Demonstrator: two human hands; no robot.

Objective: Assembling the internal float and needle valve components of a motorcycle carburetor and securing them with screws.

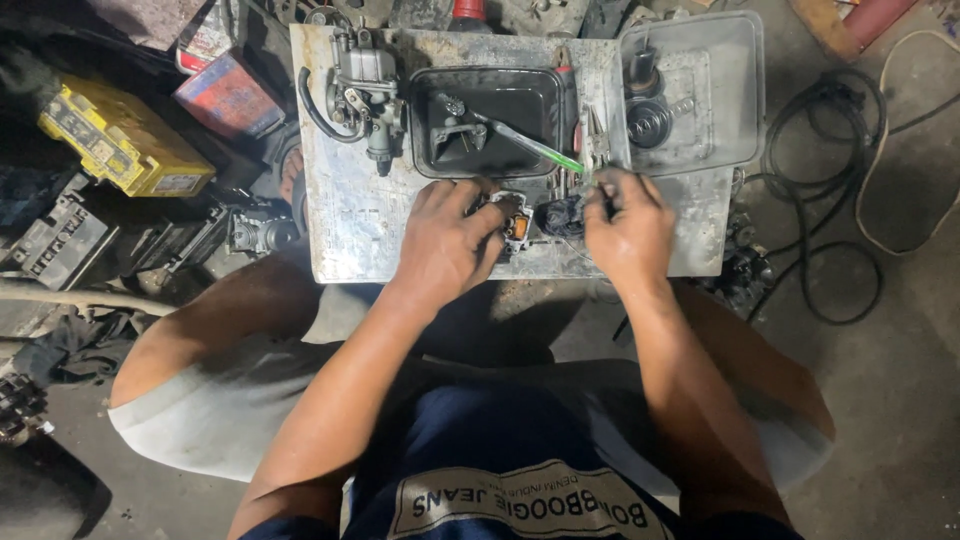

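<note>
1. A small metal part with an orange piece is being gripped in the left hand, fingers curled and pressed around it, above the near edge of the metal board.
2. A thin item is being pinched between thumb and fingertips of the right hand; its kind cannot be told.
3. A dark rounded part is lying between the two hands, just beside the right one.
4. A black tray is sitting at twelve o'clock from the left hand, with a green-handled tool resting across it.
5. A carburettor is standing at eleven o'clock on the board.
6. A clear lid is lying at one o'clock from the right hand.
7. A black cable is coiling at three o'clock on the floor.
</note>
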